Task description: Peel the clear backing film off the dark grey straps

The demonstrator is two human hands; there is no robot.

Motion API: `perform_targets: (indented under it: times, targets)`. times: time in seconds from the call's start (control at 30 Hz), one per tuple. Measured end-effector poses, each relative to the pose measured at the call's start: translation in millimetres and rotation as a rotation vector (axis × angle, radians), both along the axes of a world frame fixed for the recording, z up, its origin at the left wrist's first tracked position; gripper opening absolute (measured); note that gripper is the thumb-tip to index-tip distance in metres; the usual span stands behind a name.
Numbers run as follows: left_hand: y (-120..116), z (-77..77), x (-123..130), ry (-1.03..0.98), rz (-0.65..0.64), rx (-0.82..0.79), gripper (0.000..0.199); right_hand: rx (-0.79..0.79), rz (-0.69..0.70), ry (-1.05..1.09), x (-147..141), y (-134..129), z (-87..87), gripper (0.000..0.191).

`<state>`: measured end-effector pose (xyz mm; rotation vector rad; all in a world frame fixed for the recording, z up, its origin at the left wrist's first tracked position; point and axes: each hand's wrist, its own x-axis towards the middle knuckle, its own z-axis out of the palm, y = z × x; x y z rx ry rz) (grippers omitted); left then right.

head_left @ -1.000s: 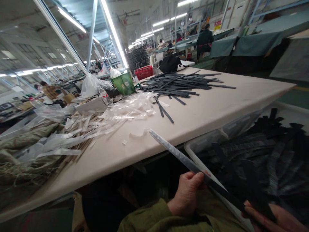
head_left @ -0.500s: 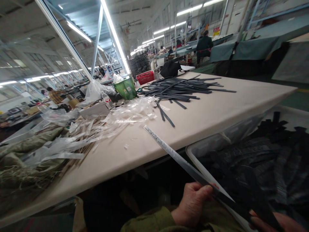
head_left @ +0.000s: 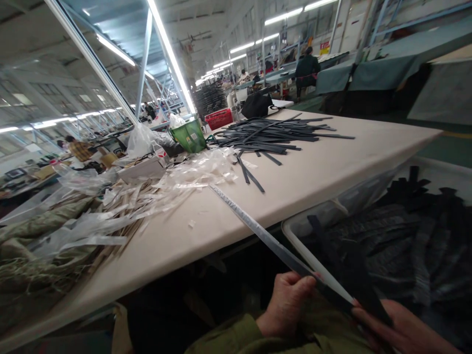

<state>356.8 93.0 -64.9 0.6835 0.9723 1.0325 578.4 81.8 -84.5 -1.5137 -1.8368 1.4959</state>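
My left hand (head_left: pixel 288 301), closed in a pinch, grips a long flat strip (head_left: pixel 263 236) low in the middle of the head view. The strip's far half is pale and shiny and reaches over the table edge; towards my hands it turns dark. At the lower right, my right hand (head_left: pixel 396 322) is closed around the strip's near end. A second dark strip (head_left: pixel 330 248) slants up from the right hand's fingers over a bin. Part of the right fingers is hidden by the strips.
A pale table (head_left: pixel 295 182) carries a pile of dark strips (head_left: pixel 261 135), crumpled clear film (head_left: pixel 206 167), a green basket (head_left: pixel 189 137) and a red basket (head_left: pixel 219 119). Right of me stands a white bin (head_left: pixel 295 233) full of dark strips. One person (head_left: pixel 307 71) sits farther back.
My right hand has moved up and left, closer to the left hand. The second dark strip now extends farther up over the bin. The left hand still grips the pale-ended strip.
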Motion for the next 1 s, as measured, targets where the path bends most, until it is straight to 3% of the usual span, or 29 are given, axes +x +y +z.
perform_targets:
  times: [0.17,0.3,0.43,0.5,0.6,0.7,0.77,0.9,1.0]
  targets:
    - [-1,8.3,-3,-0.096,-0.057,-0.059,0.041,0.096,-0.056,0.09,-40,20,35.0,0.057]
    - [5,28.6,-18,-0.232,-0.021,-0.104,0.038,0.337,-0.232,0.15,-31,31,47.7,0.042]
    - [14,38.0,-24,-0.349,-0.02,-0.157,0.033,0.635,-0.073,0.264,-29,29,52.5,0.027]
    - [16,35.2,-20,-0.374,-0.039,-0.177,0.033,0.692,0.041,0.295,-39,28,51.7,0.027]
    - [14,27.5,-11,-0.387,-0.086,-0.172,0.034,0.751,0.053,0.377,-54,30,48.3,0.024]
    - [22,22.5,-10,-0.408,-0.032,-0.198,0.034,0.694,0.011,0.425,-53,32,48.7,0.017]
    - [39,24.7,-20,-0.425,0.105,-0.236,0.029,0.565,0.013,0.426,-41,31,51.2,0.017]
    - [94,46.1,-68,-0.373,0.472,-0.148,0.017,0.316,0.002,0.442,-1,22,50.8,0.031]
    - [129,67.9,-105,-0.345,0.627,-0.039,0.023,0.163,-0.005,0.469,19,11,42.6,0.036]
